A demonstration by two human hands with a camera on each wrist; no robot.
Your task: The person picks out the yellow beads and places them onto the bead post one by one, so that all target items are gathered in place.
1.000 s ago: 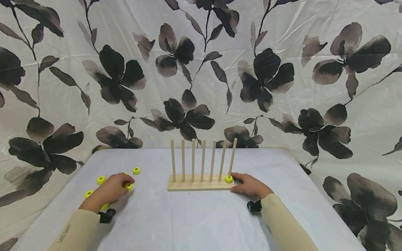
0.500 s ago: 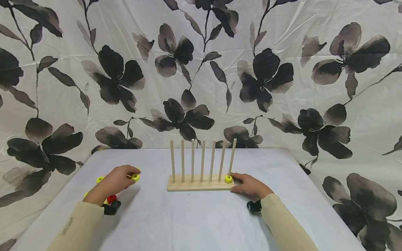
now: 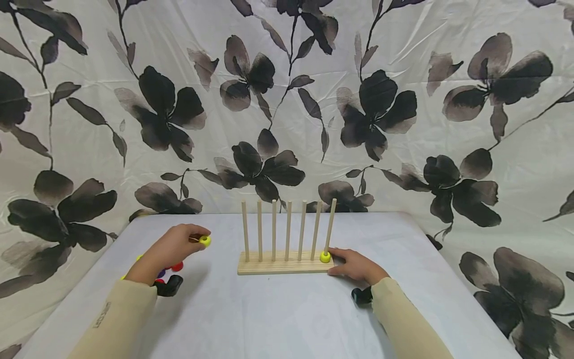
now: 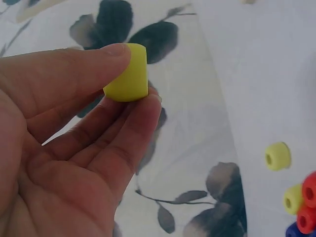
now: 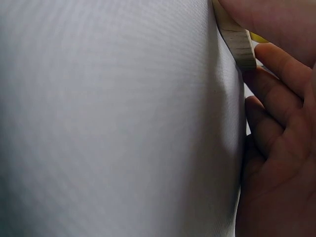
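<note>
My left hand (image 3: 178, 245) pinches a yellow bead (image 3: 205, 241) between thumb and fingers, raised above the left part of the table. Close up in the left wrist view, the bead (image 4: 133, 76) has a smooth barrel shape. A wooden peg rack (image 3: 282, 268) with several upright pegs stands mid-table. Around the foot of its rightmost peg sits another yellow bead (image 3: 325, 257). My right hand (image 3: 354, 264) grips the right end of the rack's base, thumb in front and fingers behind. In the right wrist view, the base's end (image 5: 242, 49) lies between thumb and fingers.
Loose beads lie on the table under the left forearm, partly hidden: red (image 3: 177, 267), blue and yellow. The left wrist view shows a separate yellow bead (image 4: 278, 156) beside them. A floral cloth (image 3: 260, 99) hangs behind the white table (image 3: 269, 319).
My left hand has lifted the yellow bead off the table and carried it up, away and slightly right, uncovering red and blue beads. The right hand and the rack have stayed put.
</note>
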